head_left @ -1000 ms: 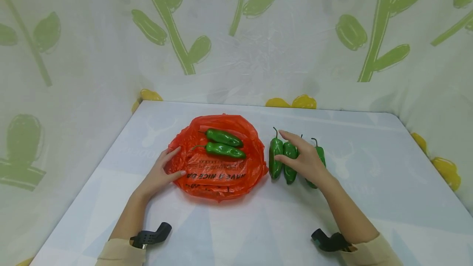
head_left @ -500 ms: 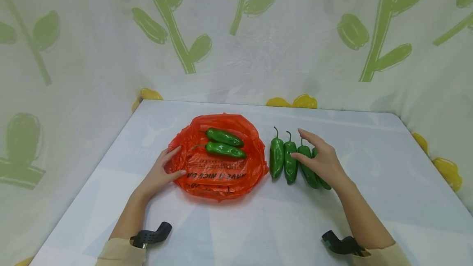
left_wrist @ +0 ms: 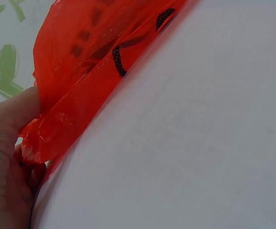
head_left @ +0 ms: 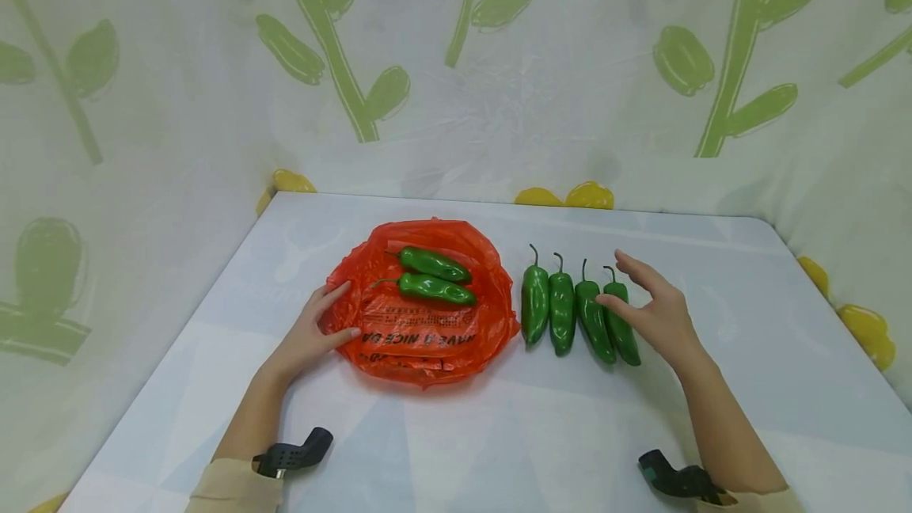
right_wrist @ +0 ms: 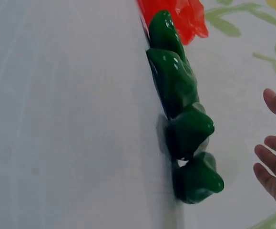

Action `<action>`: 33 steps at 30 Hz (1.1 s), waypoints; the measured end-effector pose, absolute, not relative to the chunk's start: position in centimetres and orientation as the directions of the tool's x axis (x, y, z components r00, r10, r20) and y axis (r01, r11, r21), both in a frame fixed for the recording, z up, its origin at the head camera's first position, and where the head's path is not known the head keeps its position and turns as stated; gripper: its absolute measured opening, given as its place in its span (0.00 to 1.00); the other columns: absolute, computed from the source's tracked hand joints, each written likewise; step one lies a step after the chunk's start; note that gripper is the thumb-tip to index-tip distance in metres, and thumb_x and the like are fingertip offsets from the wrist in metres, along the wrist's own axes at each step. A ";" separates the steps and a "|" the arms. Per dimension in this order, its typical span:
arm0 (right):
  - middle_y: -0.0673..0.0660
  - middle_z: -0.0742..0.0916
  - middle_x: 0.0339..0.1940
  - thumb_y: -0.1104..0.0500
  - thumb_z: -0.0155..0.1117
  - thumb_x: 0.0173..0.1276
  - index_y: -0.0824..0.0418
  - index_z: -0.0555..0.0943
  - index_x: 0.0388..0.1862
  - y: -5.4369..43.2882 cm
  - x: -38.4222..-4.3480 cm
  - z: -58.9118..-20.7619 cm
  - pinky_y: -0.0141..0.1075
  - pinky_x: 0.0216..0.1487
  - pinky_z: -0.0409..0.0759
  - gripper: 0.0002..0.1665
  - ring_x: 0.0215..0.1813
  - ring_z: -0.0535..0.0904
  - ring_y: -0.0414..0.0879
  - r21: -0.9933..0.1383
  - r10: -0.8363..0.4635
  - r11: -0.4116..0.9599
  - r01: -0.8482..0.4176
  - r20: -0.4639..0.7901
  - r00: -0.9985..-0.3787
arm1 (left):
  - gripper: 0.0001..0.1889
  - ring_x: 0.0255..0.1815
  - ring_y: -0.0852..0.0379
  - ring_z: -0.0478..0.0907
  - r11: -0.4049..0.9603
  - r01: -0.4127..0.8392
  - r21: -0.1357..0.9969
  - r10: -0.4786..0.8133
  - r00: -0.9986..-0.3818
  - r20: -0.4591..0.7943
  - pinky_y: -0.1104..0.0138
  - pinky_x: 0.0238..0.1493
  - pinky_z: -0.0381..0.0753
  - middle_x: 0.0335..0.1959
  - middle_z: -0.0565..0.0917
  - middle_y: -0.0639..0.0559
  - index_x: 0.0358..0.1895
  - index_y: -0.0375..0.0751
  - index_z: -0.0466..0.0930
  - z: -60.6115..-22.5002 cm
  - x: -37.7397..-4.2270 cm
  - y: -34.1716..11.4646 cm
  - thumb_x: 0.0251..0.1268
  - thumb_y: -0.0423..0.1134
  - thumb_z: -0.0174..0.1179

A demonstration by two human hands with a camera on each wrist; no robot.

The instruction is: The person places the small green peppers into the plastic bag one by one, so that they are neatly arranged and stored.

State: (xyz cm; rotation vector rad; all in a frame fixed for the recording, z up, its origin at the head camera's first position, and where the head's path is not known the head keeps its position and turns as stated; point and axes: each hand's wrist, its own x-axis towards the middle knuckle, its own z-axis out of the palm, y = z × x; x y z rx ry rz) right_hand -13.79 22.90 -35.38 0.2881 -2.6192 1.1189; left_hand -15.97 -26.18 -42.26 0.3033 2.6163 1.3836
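Observation:
A red plastic bag (head_left: pixel 420 362) with dark lettering lies spread on the table, its rim raised all round. Two green peppers (head_left: pixel 436 289) rest inside it, side by side. My left hand (head_left: pixel 308 339) holds the bag's left rim, thumb on the inner side and fingers outside, as the left wrist view also shows on the bag (left_wrist: pixel 66 105). To the bag's right stand several green peppers (head_left: pixel 562 315) in a row, stems pointing away. Near the rightmost pepper (head_left: pixel 622 327) my right hand (head_left: pixel 666 319) hovers with fingers spread, gripping nothing; the right wrist view shows it apart from them.
The pale table (head_left: pixel 456 450) has a raised patterned sheet (head_left: pixel 541 101) behind it and at both sides. A dark camera is strapped on each wrist. The leftmost pepper of the row (head_left: pixel 534 307) lies close to the bag's right edge.
My right hand has moved to the right along the row, uncovering the peppers it had hidden. The left hand and the bag stay where they were.

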 end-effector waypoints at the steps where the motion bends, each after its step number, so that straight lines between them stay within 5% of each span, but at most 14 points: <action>1: 0.64 0.77 0.63 0.62 0.72 0.56 0.60 0.67 0.69 23.1 -13.8 -35.4 0.41 0.63 0.71 0.42 0.63 0.71 0.60 -0.677 -0.066 0.681 -0.279 0.322 -0.945 | 0.42 0.74 0.35 0.43 0.549 0.102 0.830 0.255 -0.966 -0.050 0.33 0.64 0.52 0.74 0.48 0.38 0.74 0.50 0.54 -42.3 -16.0 -26.2 0.57 0.48 0.64; 4: 0.63 0.76 0.64 0.59 0.72 0.57 0.59 0.66 0.69 23.6 -13.8 -35.6 0.32 0.63 0.71 0.41 0.64 0.70 0.60 -0.691 -0.050 0.678 -0.251 0.297 -0.954 | 0.42 0.74 0.35 0.43 0.551 0.103 0.828 0.253 -0.966 -0.049 0.33 0.64 0.53 0.74 0.48 0.38 0.74 0.50 0.54 -42.3 -15.9 -26.2 0.57 0.48 0.64; 11: 0.67 0.73 0.66 0.57 0.70 0.59 0.61 0.63 0.71 24.6 -14.0 -36.0 0.59 0.59 0.69 0.43 0.65 0.67 0.66 -0.735 -0.014 0.657 -0.170 0.213 -0.977 | 0.42 0.74 0.35 0.43 0.550 0.110 0.828 0.257 -0.965 -0.043 0.33 0.64 0.52 0.73 0.48 0.38 0.74 0.50 0.54 -42.3 -15.9 -26.2 0.57 0.47 0.64; 21: 0.66 0.69 0.69 0.53 0.68 0.62 0.63 0.60 0.72 25.9 -14.4 -37.2 0.58 0.59 0.70 0.44 0.66 0.66 0.67 -0.769 0.024 0.634 -0.080 0.123 -0.992 | 0.42 0.74 0.35 0.43 0.555 0.102 0.825 0.250 -0.967 -0.048 0.33 0.64 0.53 0.73 0.49 0.39 0.74 0.50 0.54 -42.3 -16.0 -26.1 0.57 0.48 0.64; 26: 0.64 0.69 0.70 0.52 0.66 0.63 0.63 0.60 0.72 26.3 -14.6 -38.0 0.48 0.59 0.74 0.43 0.66 0.67 0.65 -0.774 0.026 0.630 -0.059 0.097 -0.995 | 0.42 0.74 0.35 0.44 0.560 0.101 0.822 0.247 -0.968 -0.050 0.34 0.64 0.54 0.73 0.49 0.39 0.74 0.51 0.54 -42.3 -16.1 -26.1 0.57 0.48 0.64; 31: 0.65 0.69 0.70 0.53 0.66 0.64 0.64 0.60 0.72 26.5 -14.7 -38.8 0.19 0.55 0.71 0.42 0.66 0.66 0.64 -0.796 0.012 0.602 -0.063 0.087 -0.996 | 0.42 0.74 0.35 0.43 0.561 0.097 0.822 0.249 -0.967 -0.055 0.33 0.64 0.53 0.74 0.49 0.38 0.74 0.51 0.54 -42.4 -16.1 -26.2 0.57 0.49 0.64; 33: 0.66 0.69 0.69 0.53 0.66 0.64 0.65 0.60 0.72 26.5 -14.8 -39.1 0.17 0.55 0.69 0.42 0.66 0.66 0.64 -0.799 0.003 0.597 -0.067 0.086 -0.996 | 0.42 0.74 0.35 0.43 0.560 0.098 0.823 0.250 -0.967 -0.054 0.33 0.64 0.53 0.73 0.49 0.38 0.74 0.51 0.54 -42.4 -16.1 -26.2 0.57 0.48 0.64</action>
